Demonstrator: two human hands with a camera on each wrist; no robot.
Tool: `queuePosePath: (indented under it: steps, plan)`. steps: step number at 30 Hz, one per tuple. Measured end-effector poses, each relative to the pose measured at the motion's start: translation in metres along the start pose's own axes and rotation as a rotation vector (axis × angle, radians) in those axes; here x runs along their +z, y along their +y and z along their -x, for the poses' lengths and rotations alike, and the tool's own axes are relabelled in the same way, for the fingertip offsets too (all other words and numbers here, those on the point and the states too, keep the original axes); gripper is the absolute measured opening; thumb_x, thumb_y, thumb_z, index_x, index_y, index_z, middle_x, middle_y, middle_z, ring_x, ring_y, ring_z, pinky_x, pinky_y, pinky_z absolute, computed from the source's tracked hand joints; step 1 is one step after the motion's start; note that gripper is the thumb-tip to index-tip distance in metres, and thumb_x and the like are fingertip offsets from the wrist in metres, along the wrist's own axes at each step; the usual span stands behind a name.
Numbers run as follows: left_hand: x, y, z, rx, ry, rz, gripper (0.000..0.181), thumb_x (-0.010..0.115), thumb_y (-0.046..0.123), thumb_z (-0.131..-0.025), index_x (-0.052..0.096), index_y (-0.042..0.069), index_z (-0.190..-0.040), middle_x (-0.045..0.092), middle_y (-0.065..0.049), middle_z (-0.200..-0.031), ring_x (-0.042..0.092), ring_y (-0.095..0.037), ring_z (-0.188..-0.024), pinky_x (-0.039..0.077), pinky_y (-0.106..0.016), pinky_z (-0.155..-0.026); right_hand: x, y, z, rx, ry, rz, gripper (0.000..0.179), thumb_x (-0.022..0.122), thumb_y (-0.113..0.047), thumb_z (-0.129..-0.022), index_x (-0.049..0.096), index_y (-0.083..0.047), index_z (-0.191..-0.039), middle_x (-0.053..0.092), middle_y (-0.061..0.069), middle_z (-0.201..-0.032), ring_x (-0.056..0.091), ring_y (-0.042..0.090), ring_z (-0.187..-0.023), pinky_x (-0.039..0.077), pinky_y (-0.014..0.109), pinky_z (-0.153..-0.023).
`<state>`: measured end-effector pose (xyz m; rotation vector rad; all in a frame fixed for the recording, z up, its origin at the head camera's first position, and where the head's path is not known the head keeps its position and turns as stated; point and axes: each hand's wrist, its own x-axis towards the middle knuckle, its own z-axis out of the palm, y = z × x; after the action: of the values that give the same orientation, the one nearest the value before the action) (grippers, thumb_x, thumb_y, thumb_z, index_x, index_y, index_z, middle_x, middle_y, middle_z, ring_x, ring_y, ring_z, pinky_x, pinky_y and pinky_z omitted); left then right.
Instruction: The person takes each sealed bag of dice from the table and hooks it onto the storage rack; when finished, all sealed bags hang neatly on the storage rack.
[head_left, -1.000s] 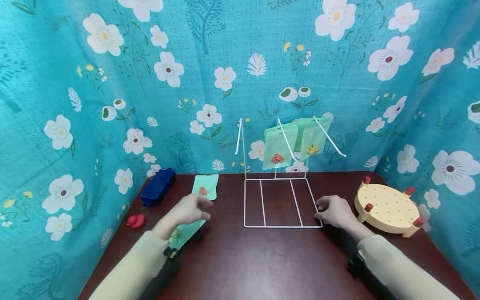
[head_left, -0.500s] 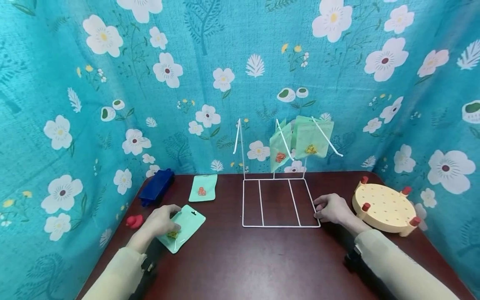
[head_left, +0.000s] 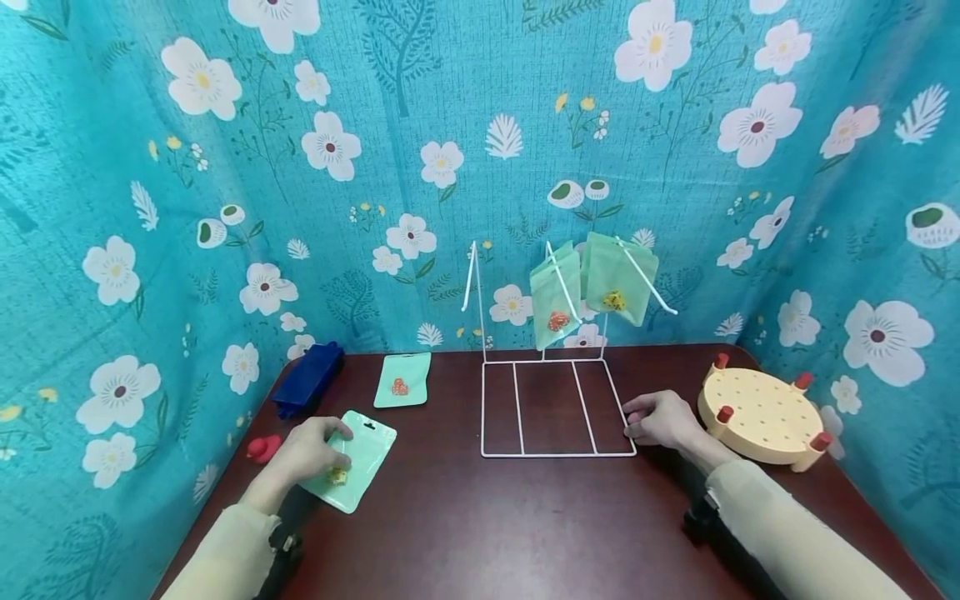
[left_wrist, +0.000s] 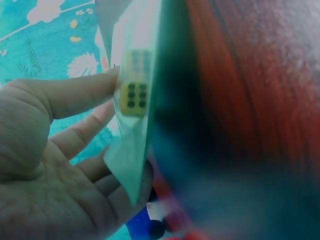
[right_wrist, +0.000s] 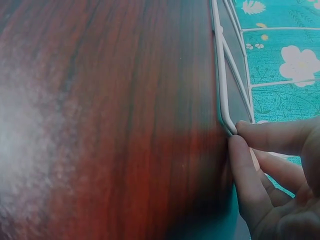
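My left hand (head_left: 311,450) holds a mint-green zip pouch (head_left: 367,462) by its left side, thumb and fingers on its two faces in the left wrist view. Through the pouch shows a yellow die (left_wrist: 134,99) with black pips. On the right, my right hand (head_left: 663,419) pinches the front right corner of a white wire rack (right_wrist: 223,80) between thumb and finger. From the rack's middle hook hangs a pouch (head_left: 543,292) with a red piece, and from its right hook a pouch (head_left: 600,275) with a yellow one. The left hook (head_left: 468,283) is bare.
Another green pouch (head_left: 405,371) with a red piece lies flat behind my left hand. A blue box (head_left: 307,379) and a red toy duck (head_left: 262,448) are at the table's left edge. A cream perforated round stand (head_left: 761,408) with red-tipped legs sits at right.
My left hand has moved left and down onto the nearer pouch and now grips it. The hanging pouches have swung a little. My right hand keeps its hold on the rack corner.
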<state>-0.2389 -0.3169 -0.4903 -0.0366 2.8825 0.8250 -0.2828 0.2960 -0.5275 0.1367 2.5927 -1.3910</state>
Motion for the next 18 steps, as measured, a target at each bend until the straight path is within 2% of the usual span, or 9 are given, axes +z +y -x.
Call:
queuePosePath:
  steps: [5,9,13,18]
  plan:
    - [-0.001,-0.004,0.002,-0.007,-0.014,0.060,0.036,0.092,0.017,-0.090,0.080,0.009,-0.123,0.073,-0.024,-0.138,0.066,-0.032,-0.111,0.060,-0.047,-0.090,0.002,0.000,0.002,-0.002,0.009,-0.009,0.045,0.087,0.006,-0.088,0.076,0.011,-0.131,0.076,0.011,-0.090,0.078,0.016,-0.076,0.072,0.037,-0.074]
    - [-0.001,-0.007,0.006,0.023,-0.007,0.094,0.031,0.089,0.015,-0.094,0.083,0.010,-0.123,0.074,-0.021,-0.135,0.066,-0.028,-0.110,0.059,-0.042,-0.088,0.004,0.001,0.003,-0.007,0.008,-0.024,0.044,0.085,0.007,-0.089,0.075,0.012,-0.131,0.076,0.012,-0.091,0.078,0.015,-0.076,0.072,0.037,-0.074]
    - [0.000,-0.004,0.010,0.049,0.003,0.117,0.027,0.087,0.013,-0.096,0.084,0.012,-0.123,0.077,-0.017,-0.131,0.066,-0.026,-0.109,0.054,-0.036,-0.087,0.004,0.001,0.004,-0.009,0.012,-0.030,0.043,0.084,0.007,-0.089,0.075,0.013,-0.131,0.075,0.012,-0.090,0.078,0.015,-0.077,0.072,0.038,-0.074]
    - [-0.002,0.002,0.014,0.087,0.015,0.126,0.028,0.087,0.011,-0.096,0.085,0.015,-0.124,0.078,-0.015,-0.132,0.065,-0.024,-0.108,0.052,-0.034,-0.085,0.004,-0.001,0.006,-0.002,0.017,-0.019,0.042,0.085,0.006,-0.090,0.075,0.012,-0.131,0.075,0.012,-0.090,0.078,0.016,-0.078,0.072,0.039,-0.075]
